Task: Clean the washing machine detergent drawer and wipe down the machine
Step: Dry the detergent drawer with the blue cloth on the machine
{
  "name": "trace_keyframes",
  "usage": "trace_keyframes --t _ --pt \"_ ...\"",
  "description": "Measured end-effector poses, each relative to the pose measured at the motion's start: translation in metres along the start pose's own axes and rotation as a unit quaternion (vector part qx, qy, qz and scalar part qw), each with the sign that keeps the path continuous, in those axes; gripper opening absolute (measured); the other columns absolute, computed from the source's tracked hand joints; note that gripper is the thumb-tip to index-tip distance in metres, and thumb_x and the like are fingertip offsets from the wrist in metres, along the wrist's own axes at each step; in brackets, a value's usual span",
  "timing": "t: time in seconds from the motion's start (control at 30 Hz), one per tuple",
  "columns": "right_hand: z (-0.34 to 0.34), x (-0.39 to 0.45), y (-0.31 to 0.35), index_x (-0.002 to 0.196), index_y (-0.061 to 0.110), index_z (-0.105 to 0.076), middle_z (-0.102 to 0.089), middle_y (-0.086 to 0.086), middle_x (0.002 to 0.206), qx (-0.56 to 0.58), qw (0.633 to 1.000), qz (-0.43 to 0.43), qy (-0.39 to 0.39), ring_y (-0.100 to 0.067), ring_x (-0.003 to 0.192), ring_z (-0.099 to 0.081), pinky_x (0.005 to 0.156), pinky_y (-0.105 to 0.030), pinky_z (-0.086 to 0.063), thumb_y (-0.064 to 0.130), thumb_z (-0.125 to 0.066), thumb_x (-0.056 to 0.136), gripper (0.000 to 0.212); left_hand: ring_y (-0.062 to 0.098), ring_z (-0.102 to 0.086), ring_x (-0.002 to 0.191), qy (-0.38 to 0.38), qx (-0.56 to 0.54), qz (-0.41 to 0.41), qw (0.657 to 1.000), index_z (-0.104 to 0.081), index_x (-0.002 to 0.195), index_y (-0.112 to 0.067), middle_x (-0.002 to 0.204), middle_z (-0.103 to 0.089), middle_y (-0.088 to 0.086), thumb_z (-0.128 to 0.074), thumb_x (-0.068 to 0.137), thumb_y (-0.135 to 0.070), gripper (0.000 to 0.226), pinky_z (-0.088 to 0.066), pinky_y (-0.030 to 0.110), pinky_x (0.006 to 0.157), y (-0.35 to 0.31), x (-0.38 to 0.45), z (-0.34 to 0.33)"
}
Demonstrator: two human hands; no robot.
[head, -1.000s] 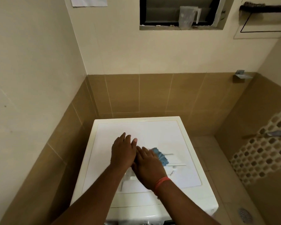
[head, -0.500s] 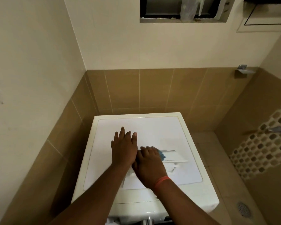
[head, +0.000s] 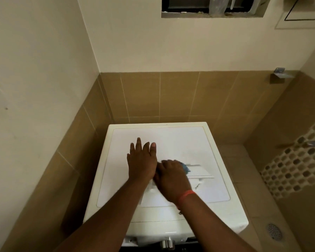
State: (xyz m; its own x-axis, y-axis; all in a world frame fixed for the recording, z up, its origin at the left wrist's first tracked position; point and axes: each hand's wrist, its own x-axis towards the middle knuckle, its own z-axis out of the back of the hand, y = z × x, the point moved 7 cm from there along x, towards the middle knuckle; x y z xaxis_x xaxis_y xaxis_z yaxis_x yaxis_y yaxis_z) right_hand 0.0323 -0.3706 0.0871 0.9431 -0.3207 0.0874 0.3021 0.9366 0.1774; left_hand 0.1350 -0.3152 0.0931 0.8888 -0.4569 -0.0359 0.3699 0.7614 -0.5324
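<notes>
Since a second ago the left hand (head: 141, 161) stays flat, fingers straight, on the washing machine (head: 173, 140) top. The right hand (head: 171, 178) still presses the blue cloth (head: 186, 168) beside it, fingers curled over it, and less cloth shows now. The white drawer (head: 201, 171) lies under the cloth.

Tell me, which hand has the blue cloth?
The right hand, the one with the orange band on its wrist. A blue cloth pokes out from under its fingers. The left hand lies flat on the washer, holding nothing.
</notes>
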Motion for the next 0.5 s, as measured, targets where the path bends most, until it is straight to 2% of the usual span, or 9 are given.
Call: trace_keyframes --t 0.07,0.17,0.23,0.3,0.37,0.43,0.47,0.5 --pt "0.006 0.003 0.008 0.111 0.02 -0.06 -0.064 -0.004 0.097 0.02 1.0 0.024 0.0 -0.028 0.094 -0.056 0.09 -0.039 -0.039 0.041 -0.03 0.099 0.039 0.026 -0.004 0.152 -0.006 0.002 0.001 1.0 -0.043 0.147 -0.025 0.165 -0.012 0.002 0.01 0.079 -0.064 0.095 -0.01 0.051 0.123 0.0 0.0 0.002" --pt "0.014 -0.007 -0.023 0.11 0.029 -0.059 -0.065 0.002 0.097 0.046 0.998 0.045 0.002 -0.025 0.095 -0.059 0.087 -0.04 -0.043 0.041 -0.033 0.101 0.029 0.028 -0.007 0.152 -0.012 0.01 -0.009 1.0 -0.045 0.146 -0.023 0.165 -0.014 0.003 0.007 0.082 -0.063 0.092 -0.013 0.052 0.122 0.001 0.0 0.002" --pt "0.011 -0.013 -0.067 0.12 0.033 -0.055 -0.062 0.006 0.11 0.018 0.999 -0.017 0.038 -0.021 0.108 -0.056 0.095 -0.037 -0.038 0.043 -0.03 0.101 0.033 0.029 -0.008 0.152 -0.015 0.003 -0.009 1.0 -0.047 0.145 -0.022 0.164 -0.016 0.004 0.005 0.084 -0.062 0.089 -0.015 0.052 0.122 0.001 0.001 0.0" --pt "0.011 -0.019 -0.095 0.121 0.027 -0.055 -0.061 0.003 0.114 0.033 0.992 -0.103 0.058 -0.023 0.114 -0.053 0.099 -0.036 -0.035 0.042 -0.028 0.101 0.037 0.029 -0.009 0.152 -0.012 -0.008 -0.005 1.0 -0.047 0.145 -0.023 0.164 -0.016 0.004 0.001 0.09 -0.059 0.081 -0.016 0.053 0.121 0.001 0.003 -0.002" --pt "0.01 -0.016 -0.082 0.125 0.022 -0.055 -0.06 -0.005 0.121 0.02 0.993 -0.095 0.061 -0.03 0.115 -0.052 0.1 -0.039 -0.036 0.036 -0.028 0.102 0.037 0.028 -0.008 0.152 -0.01 -0.035 0.003 0.999 -0.046 0.145 -0.022 0.164 -0.017 0.004 -0.007 0.097 -0.054 0.07 -0.014 0.053 0.122 0.003 0.005 -0.005" --pt "0.007 -0.006 -0.043 0.133 0.02 -0.05 -0.056 -0.01 0.131 0.028 0.998 -0.021 0.061 -0.034 0.115 -0.054 0.098 -0.043 -0.039 0.03 -0.032 0.103 0.036 0.024 -0.005 0.152 -0.006 -0.098 0.01 0.995 -0.039 0.149 -0.023 0.164 -0.015 0.001 -0.011 0.1 -0.052 0.063 -0.01 0.051 0.123 0.005 0.004 -0.007" --pt "0.006 0.0 -0.025 0.133 0.019 -0.049 -0.058 -0.011 0.127 0.06 0.997 -0.001 0.05 -0.034 0.11 -0.057 0.093 -0.042 -0.042 0.03 -0.033 0.104 0.035 0.022 -0.003 0.153 0.001 -0.134 0.011 0.991 -0.034 0.151 -0.025 0.165 -0.014 -0.001 -0.01 0.1 -0.052 0.062 -0.008 0.049 0.123 0.006 0.004 -0.007" --pt "0.008 0.006 -0.016 0.129 0.017 -0.05 -0.062 -0.011 0.117 0.135 0.99 -0.028 0.03 -0.032 0.101 -0.06 0.086 -0.039 -0.046 0.03 -0.035 0.103 0.032 0.018 -0.001 0.153 0.009 -0.174 0.011 0.985 -0.031 0.153 -0.028 0.165 -0.012 -0.004 -0.009 0.099 -0.054 0.063 -0.006 0.048 0.124 0.007 0.004 -0.008"
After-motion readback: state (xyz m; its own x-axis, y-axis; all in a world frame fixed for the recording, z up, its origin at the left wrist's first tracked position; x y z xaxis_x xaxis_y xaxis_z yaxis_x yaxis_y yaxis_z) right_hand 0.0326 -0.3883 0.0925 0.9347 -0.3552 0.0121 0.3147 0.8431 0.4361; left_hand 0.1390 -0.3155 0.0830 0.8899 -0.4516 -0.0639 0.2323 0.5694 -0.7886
